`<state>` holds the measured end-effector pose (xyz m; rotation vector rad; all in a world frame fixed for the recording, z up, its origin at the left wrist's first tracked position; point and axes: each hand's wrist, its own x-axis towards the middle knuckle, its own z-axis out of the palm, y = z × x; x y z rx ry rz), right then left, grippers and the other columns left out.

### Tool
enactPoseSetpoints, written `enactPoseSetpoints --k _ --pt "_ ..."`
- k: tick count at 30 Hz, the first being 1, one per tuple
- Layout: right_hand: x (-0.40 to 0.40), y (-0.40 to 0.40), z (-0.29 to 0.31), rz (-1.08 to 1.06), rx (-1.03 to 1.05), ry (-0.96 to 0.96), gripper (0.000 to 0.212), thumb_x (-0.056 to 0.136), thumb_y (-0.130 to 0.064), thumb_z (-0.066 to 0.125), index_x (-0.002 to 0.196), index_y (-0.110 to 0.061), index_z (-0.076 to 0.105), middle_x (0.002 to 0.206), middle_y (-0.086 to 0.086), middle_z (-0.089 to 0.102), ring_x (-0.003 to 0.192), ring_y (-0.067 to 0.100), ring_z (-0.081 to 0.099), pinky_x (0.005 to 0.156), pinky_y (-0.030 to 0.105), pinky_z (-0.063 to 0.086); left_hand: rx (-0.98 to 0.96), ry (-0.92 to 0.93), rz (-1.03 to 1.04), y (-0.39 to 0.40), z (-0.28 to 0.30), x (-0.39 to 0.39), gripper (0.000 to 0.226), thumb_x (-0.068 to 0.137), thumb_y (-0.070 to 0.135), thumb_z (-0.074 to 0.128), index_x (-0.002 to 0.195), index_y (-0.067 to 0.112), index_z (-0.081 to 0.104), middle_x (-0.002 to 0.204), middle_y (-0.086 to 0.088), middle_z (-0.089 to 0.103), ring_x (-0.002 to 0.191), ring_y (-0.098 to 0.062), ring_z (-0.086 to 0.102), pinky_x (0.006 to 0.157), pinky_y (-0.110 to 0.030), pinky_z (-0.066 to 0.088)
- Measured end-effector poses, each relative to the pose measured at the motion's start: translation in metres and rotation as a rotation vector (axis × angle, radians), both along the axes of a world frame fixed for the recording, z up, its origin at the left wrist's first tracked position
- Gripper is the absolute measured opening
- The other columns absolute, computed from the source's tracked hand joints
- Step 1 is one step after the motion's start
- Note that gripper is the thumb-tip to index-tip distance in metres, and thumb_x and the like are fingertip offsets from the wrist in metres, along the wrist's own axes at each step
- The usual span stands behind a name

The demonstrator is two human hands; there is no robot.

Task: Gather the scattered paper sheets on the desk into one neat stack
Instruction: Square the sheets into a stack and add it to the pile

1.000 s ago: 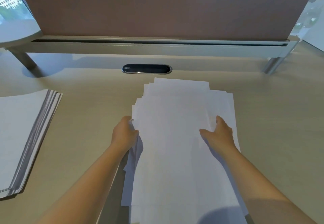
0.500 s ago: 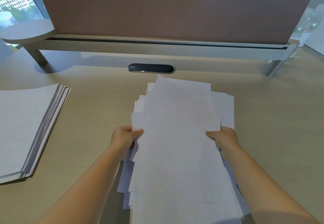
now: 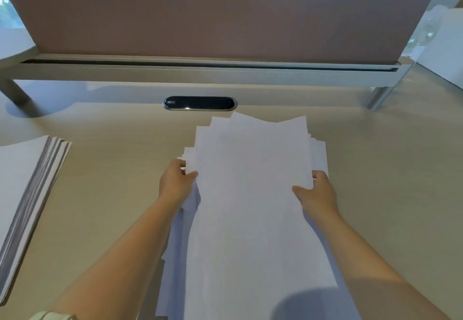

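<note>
A loose pile of white paper sheets lies in the middle of the beige desk, its far edges fanned and uneven. My left hand grips the pile's left edge, thumb on top and fingers under. My right hand holds the right edge the same way, thumb over the top sheets. The upper sheets are raised a little off the lower ones, which stick out on the left under my wrist.
A second, thicker stack of paper lies at the desk's left edge. A black oval cable port sits just beyond the pile. Behind it runs a metal rail under a brown partition panel.
Both hands went from resting flat on the pile to gripping its side edges. The upper sheets have lifted and their far edges have shifted closer together.
</note>
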<state>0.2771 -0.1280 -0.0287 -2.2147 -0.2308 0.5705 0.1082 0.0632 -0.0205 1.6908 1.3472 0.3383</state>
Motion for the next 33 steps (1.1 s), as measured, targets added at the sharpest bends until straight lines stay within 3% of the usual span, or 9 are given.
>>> enactPoseSetpoints --k 2,4,7,10,15,19,22,26,33 --pt "0.002 0.005 0.001 0.007 -0.115 -0.087 0.06 0.084 -0.019 0.062 0.137 -0.012 0.034 0.134 0.008 0.047 0.116 0.03 0.049 0.098 0.042 0.042 0.034 0.152 -0.087 0.0 0.0 0.005 0.039 0.085 0.011 0.061 0.122 0.009 0.048 0.112 -0.01 0.058 0.102 -0.028 0.052 0.08 -0.034 0.041" --pt "0.003 0.005 0.002 0.002 -0.301 -0.175 0.073 0.084 -0.03 0.062 0.143 -0.01 0.025 0.147 0.011 0.032 0.136 0.031 0.029 0.111 0.046 0.029 0.177 0.377 -0.125 -0.001 0.003 0.002 0.061 0.081 0.024 0.069 0.134 0.013 0.041 0.136 -0.012 0.044 0.126 -0.032 0.04 0.098 -0.04 0.037" --pt "0.002 0.003 0.001 -0.026 -0.373 -0.148 0.082 0.085 -0.039 0.058 0.146 -0.006 0.015 0.153 0.013 0.019 0.143 0.029 0.012 0.117 0.043 0.013 0.184 0.514 -0.141 -0.002 0.007 -0.006 0.069 0.078 0.042 0.068 0.132 0.011 0.04 0.141 -0.012 0.034 0.132 -0.034 0.03 0.104 -0.042 0.032" --pt "-0.001 0.007 0.001 0.062 -0.376 -0.137 0.084 0.088 -0.041 0.053 0.148 -0.005 0.007 0.156 0.012 0.011 0.145 0.027 0.006 0.118 0.041 0.008 0.112 0.458 -0.125 -0.009 0.008 -0.006 0.069 0.086 0.048 0.055 0.136 0.007 0.034 0.146 -0.014 0.027 0.135 -0.036 0.024 0.106 -0.044 0.029" --pt "-0.005 0.015 0.006 0.23 -0.321 -0.15 0.078 0.09 -0.037 0.051 0.148 -0.007 0.009 0.157 0.007 0.012 0.146 0.024 0.01 0.118 0.038 0.013 0.066 0.404 -0.229 -0.017 0.012 0.009 0.067 0.089 0.047 0.048 0.138 0.006 0.029 0.146 -0.014 0.031 0.134 -0.036 0.026 0.106 -0.045 0.029" --pt "-0.003 0.014 0.013 0.286 -0.105 -0.026 0.059 0.09 -0.026 0.052 0.142 -0.015 0.029 0.149 0.005 0.035 0.137 0.025 0.032 0.109 0.037 0.03 -0.039 0.284 -0.308 -0.018 0.015 0.01 0.072 0.092 0.043 0.046 0.148 0.015 0.012 0.155 -0.008 0.02 0.143 -0.031 0.014 0.115 -0.045 0.021" --pt "-0.005 0.007 0.014 0.174 -0.18 -0.062 0.043 0.088 -0.025 0.051 0.128 -0.012 0.043 0.133 0.005 0.048 0.124 0.029 0.042 0.098 0.036 0.037 0.045 0.352 -0.199 -0.023 0.015 0.002 0.066 0.091 0.043 0.048 0.145 0.015 0.021 0.152 -0.007 0.027 0.139 -0.033 0.021 0.109 -0.045 0.025" --pt "-0.018 -0.003 0.016 0.057 -0.364 -0.04 0.042 0.087 -0.023 0.049 0.124 -0.003 0.042 0.134 0.012 0.037 0.122 0.035 0.037 0.097 0.038 0.036 0.026 0.437 -0.07 -0.042 0.011 -0.015 0.056 0.091 0.041 0.048 0.135 0.011 0.032 0.147 -0.006 0.024 0.131 -0.032 0.024 0.101 -0.041 0.031" --pt "-0.044 -0.004 0.01 0.053 -0.237 0.118 0.056 0.083 -0.019 0.055 0.132 -0.001 0.034 0.134 0.013 0.033 0.125 0.034 0.038 0.105 0.039 0.035 -0.083 0.423 -0.103 -0.08 0.008 -0.018 0.061 0.092 0.039 0.046 0.138 0.004 0.028 0.144 -0.008 0.025 0.126 -0.032 0.028 0.087 -0.031 0.033"
